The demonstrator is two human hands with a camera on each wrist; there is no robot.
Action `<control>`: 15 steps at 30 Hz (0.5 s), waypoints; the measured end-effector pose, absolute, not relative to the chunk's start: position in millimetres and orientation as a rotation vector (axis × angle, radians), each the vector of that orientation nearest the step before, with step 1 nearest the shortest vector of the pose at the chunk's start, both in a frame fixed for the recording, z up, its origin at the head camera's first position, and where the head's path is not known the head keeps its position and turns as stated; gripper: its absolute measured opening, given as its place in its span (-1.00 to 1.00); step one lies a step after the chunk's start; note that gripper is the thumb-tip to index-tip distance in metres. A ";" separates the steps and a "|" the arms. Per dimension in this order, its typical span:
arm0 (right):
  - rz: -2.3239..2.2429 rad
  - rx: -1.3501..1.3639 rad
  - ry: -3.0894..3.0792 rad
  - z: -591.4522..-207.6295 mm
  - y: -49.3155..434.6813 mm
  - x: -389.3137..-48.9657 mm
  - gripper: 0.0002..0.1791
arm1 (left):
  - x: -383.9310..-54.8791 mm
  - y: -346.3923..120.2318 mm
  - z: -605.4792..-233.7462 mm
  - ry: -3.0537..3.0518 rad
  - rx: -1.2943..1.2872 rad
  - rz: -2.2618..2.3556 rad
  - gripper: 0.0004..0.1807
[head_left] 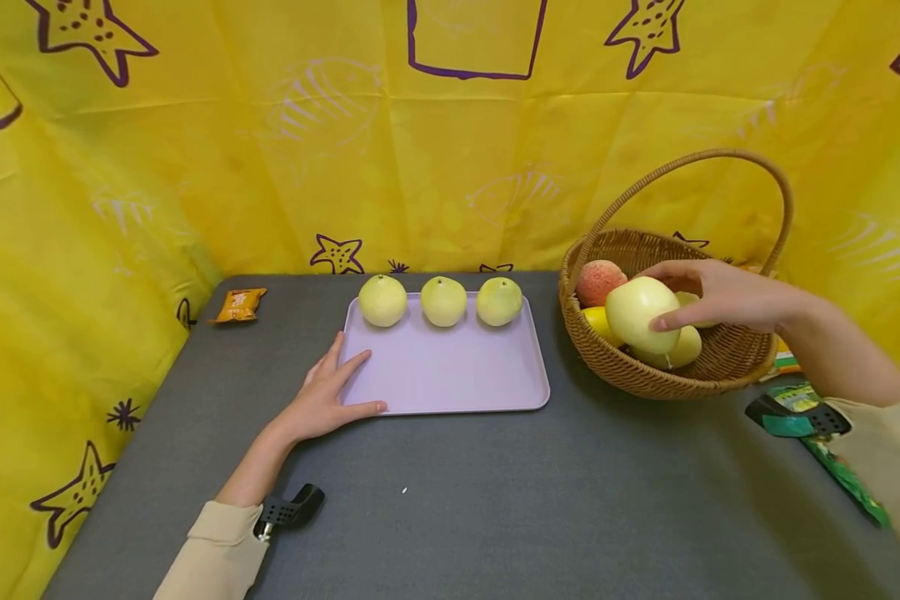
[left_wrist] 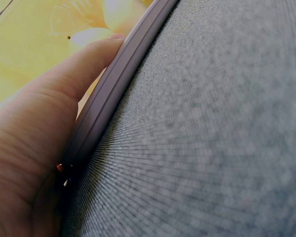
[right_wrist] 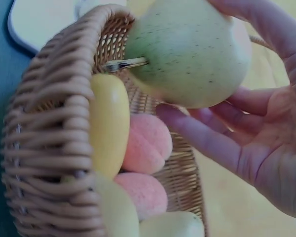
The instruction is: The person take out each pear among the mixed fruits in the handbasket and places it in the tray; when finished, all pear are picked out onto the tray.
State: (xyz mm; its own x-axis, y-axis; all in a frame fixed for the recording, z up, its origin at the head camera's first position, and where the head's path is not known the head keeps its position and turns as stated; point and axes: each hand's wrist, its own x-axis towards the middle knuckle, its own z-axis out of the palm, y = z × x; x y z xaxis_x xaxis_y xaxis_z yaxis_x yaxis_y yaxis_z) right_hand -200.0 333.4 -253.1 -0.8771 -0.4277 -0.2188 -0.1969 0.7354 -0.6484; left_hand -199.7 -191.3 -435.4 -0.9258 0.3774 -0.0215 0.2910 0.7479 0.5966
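Observation:
My right hand (head_left: 708, 296) grips a pale green pear (head_left: 642, 315) over the wicker basket (head_left: 615, 367). In the right wrist view the pear (right_wrist: 187, 54) shows a short brown stem, with fingers and thumb around it. Below it in the basket lie a pinkish peach (head_left: 598, 282), a yellow mango-shaped fruit (head_left: 602, 325) and more pale fruit (head_left: 686, 346); a second peach (right_wrist: 143, 194) appears in the right wrist view. My left hand (head_left: 322, 400) rests with spread fingers at the lilac tray's (head_left: 450, 375) left front corner, its thumb on the rim (left_wrist: 113, 84).
Three yellow-green round fruits (head_left: 443, 302) stand in a row along the tray's back edge. An orange snack packet (head_left: 240, 306) lies at the table's back left. Green packets (head_left: 840, 467) lie at the right, partly under the right forearm. The basket's tall handle (head_left: 720, 154) arches above it.

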 end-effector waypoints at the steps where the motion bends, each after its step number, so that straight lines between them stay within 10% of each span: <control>1: -0.947 -0.471 2.576 -253.6 333.3 -199.1 -0.38 | -199.7 -191.3 -435.5 2.803 0.539 0.922 0.03; 15: -1.869 -0.286 2.105 -263.8 312.5 -201.0 -0.50 | -199.0 -190.8 -436.0 2.819 0.545 0.920 0.03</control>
